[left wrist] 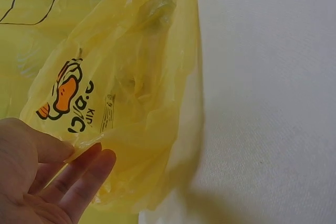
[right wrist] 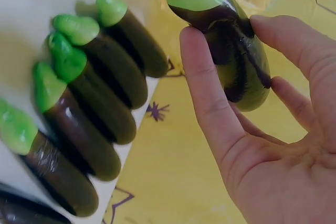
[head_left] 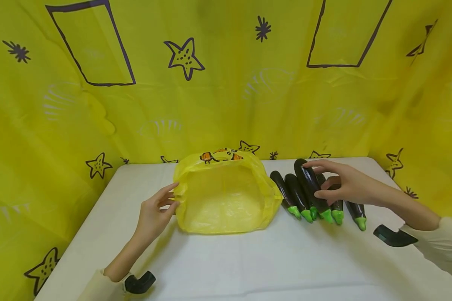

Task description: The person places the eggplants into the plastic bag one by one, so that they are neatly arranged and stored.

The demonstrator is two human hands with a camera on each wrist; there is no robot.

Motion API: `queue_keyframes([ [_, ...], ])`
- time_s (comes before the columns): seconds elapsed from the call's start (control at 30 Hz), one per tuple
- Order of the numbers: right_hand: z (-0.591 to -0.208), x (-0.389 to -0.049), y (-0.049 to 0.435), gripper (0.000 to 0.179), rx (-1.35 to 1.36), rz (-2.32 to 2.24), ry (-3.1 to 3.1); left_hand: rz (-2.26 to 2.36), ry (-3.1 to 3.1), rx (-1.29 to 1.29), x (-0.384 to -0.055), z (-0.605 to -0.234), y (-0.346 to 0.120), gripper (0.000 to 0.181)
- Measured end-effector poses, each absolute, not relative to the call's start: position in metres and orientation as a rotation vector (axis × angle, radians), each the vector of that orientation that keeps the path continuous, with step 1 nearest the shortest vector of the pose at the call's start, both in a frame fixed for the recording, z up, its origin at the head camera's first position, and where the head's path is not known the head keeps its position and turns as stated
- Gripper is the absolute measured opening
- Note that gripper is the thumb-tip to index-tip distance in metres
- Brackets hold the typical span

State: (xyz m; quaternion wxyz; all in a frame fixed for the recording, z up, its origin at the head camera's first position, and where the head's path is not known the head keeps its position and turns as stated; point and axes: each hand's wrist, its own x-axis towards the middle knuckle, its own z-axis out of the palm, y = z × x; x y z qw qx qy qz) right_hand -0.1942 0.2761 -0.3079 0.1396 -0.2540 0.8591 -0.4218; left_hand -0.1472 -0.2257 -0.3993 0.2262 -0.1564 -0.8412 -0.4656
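Yellow curtain (head_left: 218, 117) surrounds your white table (head_left: 226, 267); your left hand (head_left: 154, 215) pinches the yellow bag's (head_left: 224, 200) edge, your right hand (head_left: 348, 182) grips one eggplant (head_left: 311, 184) above the other eggplants (head_left: 295, 192) beside it.

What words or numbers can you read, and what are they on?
"KIN", maybe cut short: small letters on the yellow bag.
Bigger letters beside it, on the bag: crumpled, perhaps "DUCI", not sure.
Tiny print block on the bag: too small to read.
Eggplants: no writing that I can see.
Yellow backdrop: just drawings, no words seen.
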Motion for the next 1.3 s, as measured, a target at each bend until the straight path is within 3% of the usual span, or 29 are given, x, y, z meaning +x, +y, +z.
queue_keyframes([
  [0.9,-0.317,-0.197,0.194,0.066,-1.024,-1.199,2.298,-1.339,-2.319,-0.416,-0.146,-0.399,-0.225,0.056],
  [1.3,-0.328,-0.197,0.147,0.068,-0.949,-1.282,2.128,-1.310,-2.319,-0.411,-0.146,-0.398,-0.227,0.056],
])
